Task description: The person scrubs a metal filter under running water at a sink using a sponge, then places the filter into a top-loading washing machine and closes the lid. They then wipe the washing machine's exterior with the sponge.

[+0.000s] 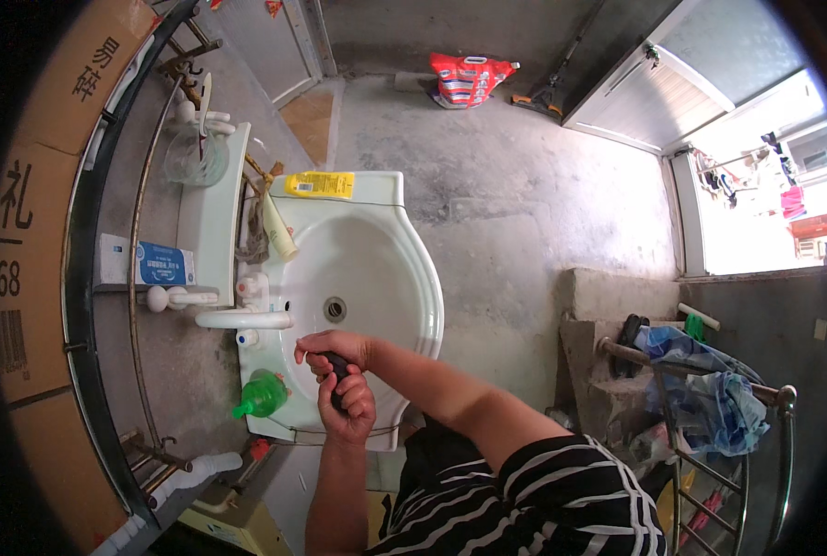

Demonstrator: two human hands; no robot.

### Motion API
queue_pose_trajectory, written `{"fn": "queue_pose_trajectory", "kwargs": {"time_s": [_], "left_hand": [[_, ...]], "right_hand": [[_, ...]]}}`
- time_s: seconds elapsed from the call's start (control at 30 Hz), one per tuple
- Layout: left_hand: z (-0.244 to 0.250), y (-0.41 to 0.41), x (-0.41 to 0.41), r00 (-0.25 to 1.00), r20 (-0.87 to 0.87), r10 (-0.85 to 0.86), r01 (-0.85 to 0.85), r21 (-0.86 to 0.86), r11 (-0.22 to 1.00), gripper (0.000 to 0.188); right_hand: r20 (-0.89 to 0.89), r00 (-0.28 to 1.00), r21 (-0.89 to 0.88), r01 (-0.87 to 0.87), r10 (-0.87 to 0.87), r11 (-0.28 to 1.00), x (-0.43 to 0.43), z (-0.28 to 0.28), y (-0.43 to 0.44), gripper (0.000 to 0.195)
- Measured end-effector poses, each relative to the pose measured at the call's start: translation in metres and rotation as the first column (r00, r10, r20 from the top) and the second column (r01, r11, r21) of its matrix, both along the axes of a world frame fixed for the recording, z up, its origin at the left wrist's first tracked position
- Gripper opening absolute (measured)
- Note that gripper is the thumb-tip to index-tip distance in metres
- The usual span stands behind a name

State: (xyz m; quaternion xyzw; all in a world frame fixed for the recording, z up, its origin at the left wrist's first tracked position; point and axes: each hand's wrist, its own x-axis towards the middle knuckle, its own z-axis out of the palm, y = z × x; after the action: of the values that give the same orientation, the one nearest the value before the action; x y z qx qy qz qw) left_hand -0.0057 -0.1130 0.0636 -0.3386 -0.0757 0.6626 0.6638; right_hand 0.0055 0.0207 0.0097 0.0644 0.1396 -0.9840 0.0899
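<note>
Over the front part of a white ceramic washbasin [424,278], my two hands are close together around a small dark object [339,368]. My left hand [347,410] wraps its fingers round the lower part of this object. Bent across its upper end is my right hand [337,345], which hides much of it, so its exact kind cannot be told. A white tap [246,320] reaches over the bowl just beyond my hands, and the drain [335,309] is uncovered. To the left of my left hand, a green plastic bottle [262,394] stands on the basin's rim.
A yellow bottle [319,185] and a pale squeeze tube [279,229] lie on the basin edge. A shelf [212,208] holds a glass cup [198,156] and a blue-and-white box [165,263]. A metal railing [705,386] with cloths stands right. A red bag [470,80] sits on the floor.
</note>
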Motion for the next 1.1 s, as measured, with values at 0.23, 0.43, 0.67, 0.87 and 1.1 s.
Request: {"fn": "queue_pose_trajectory", "kwargs": {"time_s": [0.23,0.43,0.67,0.87,1.1], "left_hand": [[0.014,0.008,-0.028,0.797,-0.429,-0.425,0.281,-0.359,0.890,0.009],[-0.006,0.020,-0.035,0.406,-0.660,-0.633,0.215,-0.604,0.767,0.025],[-0.053,0.037,-0.020,0.115,-0.680,-0.724,0.025,-0.727,0.687,0.029],[-0.120,0.027,-0.021,-0.191,-0.749,-0.635,-0.234,-0.593,0.770,0.024],[-0.109,0.015,-0.013,-0.214,-0.599,-0.772,-0.278,-0.720,0.636,0.028]], "right_hand": [[0.145,0.986,0.453,-0.138,0.080,0.881,-0.023,0.040,0.016,0.042],[0.240,0.966,0.684,-0.097,-0.098,0.723,-0.035,0.028,0.011,0.040],[0.179,0.877,0.982,-0.130,-0.446,0.140,-0.032,-0.016,0.010,0.037],[0.207,0.794,0.978,-0.180,-0.572,0.103,-0.021,-0.009,0.004,0.037],[0.341,0.483,0.928,-0.037,-0.806,0.370,0.007,-0.020,-0.013,0.042]]}}
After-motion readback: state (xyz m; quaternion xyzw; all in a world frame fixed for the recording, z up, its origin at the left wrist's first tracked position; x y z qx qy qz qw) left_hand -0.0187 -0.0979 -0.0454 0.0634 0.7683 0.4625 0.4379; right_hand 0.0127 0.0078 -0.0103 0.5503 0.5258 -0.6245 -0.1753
